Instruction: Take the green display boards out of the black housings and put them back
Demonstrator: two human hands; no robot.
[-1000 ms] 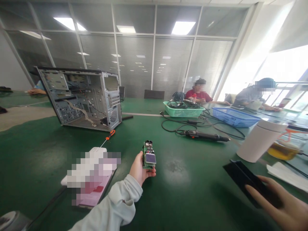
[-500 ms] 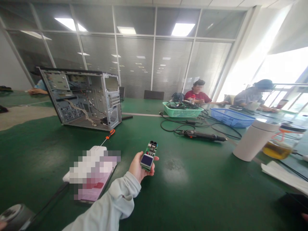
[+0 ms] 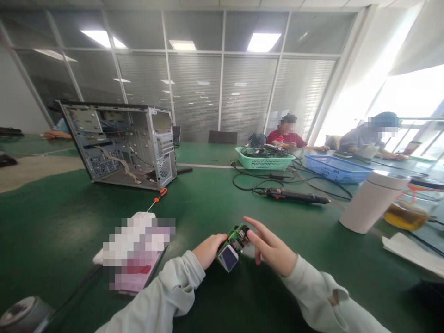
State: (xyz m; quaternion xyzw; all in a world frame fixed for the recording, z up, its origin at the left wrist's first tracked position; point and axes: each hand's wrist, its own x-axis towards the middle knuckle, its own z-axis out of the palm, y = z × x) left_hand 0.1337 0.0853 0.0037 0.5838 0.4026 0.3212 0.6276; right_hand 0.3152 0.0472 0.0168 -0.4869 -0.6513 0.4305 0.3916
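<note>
A small green circuit board [image 3: 237, 241] with a dark square screen [image 3: 229, 257] at its near end is tilted above the table, just in front of me. My left hand [image 3: 209, 249] grips it along its left side, thumb on the upper edge; the other fingers are hidden behind. On the opposite side is my right hand [image 3: 272, 247], index finger stretched out and fingers apart. Its thumb tip is at the board's far end, seemingly touching the dark round parts there.
Left: open computer case [image 3: 121, 148], orange-handled screwdriver [image 3: 159, 196], white power strip [image 3: 133, 231], phone [image 3: 152, 259]. Beyond lie a corded electric screwdriver [image 3: 294, 196], green basket [image 3: 264, 162] of cables and blue basket [image 3: 333, 171]. A white tumbler [image 3: 371, 203] stands right. Co-workers sit at the far side.
My right hand has come in from the right to the circuit board. The board has moved slightly right and nearer, and is now turned clockwise in my left hand.
</note>
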